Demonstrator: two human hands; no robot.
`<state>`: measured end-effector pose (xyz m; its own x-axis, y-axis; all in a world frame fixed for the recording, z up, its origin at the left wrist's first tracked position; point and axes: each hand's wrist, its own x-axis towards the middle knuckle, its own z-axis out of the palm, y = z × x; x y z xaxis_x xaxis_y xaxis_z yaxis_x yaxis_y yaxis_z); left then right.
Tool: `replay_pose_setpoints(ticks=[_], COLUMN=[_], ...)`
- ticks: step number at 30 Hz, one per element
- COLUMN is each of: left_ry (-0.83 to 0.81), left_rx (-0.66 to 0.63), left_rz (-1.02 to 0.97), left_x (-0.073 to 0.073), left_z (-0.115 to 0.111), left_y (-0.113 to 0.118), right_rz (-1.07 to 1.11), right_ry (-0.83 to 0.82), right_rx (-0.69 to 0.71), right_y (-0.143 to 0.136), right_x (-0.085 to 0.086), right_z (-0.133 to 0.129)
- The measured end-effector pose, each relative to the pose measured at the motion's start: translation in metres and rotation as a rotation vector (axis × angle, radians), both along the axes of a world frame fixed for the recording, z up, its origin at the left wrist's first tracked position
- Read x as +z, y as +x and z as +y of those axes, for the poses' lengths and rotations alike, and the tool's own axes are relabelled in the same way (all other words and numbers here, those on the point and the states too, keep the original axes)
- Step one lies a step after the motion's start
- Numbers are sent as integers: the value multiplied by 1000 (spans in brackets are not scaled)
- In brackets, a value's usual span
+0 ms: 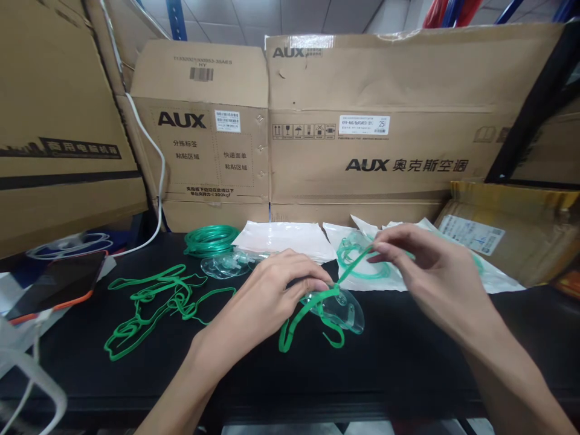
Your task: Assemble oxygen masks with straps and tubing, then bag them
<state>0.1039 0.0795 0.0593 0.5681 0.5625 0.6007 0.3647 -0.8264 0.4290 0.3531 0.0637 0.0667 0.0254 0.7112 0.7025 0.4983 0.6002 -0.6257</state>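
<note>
A clear plastic face mask is held just above the black tabletop, with a green elastic strap attached to it. My left hand is closed in a pinch at the mask's near-left side, where the strap passes. Pinched between the thumb and fingers of my right hand, one part of the strap runs taut up and to the right. Another part of it dangles in a loop below my left hand. The mask is partly hidden by the strap and my left fingers.
Tangled green straps lie on the left. Behind my left hand are a coil of green tubing, another clear mask and a white packet. Bagged tubing lies behind my right hand. A phone rests far left; cardboard boxes wall the back.
</note>
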Motion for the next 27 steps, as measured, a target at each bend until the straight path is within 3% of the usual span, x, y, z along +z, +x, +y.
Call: replay_pose_setpoints(ticks=[5, 9, 15, 18, 22, 27], left_ry=[-34, -31, -64, -83, -52, 6], left_rx=[68, 102, 165, 191, 202, 172], left_rz=[1, 11, -106, -157, -241, -270], left_x=[-2, -2, -3, -2, -1, 0], left_z=[-4, -7, -5, -4, -6, -9], left_y=[7, 12, 9, 7, 7, 10], right_rz=[-139, -165, -31, 37, 329, 585], right_ry=[1, -46, -340, -548, -734, -769], right_rx=[120, 141, 155, 325, 596, 772], right_y=[-32, -39, -31, -33, -45, -56], right_x=[-1, -5, -13, -18, -20, -18], right_z=[-15, -16, -2, 3, -4, -12])
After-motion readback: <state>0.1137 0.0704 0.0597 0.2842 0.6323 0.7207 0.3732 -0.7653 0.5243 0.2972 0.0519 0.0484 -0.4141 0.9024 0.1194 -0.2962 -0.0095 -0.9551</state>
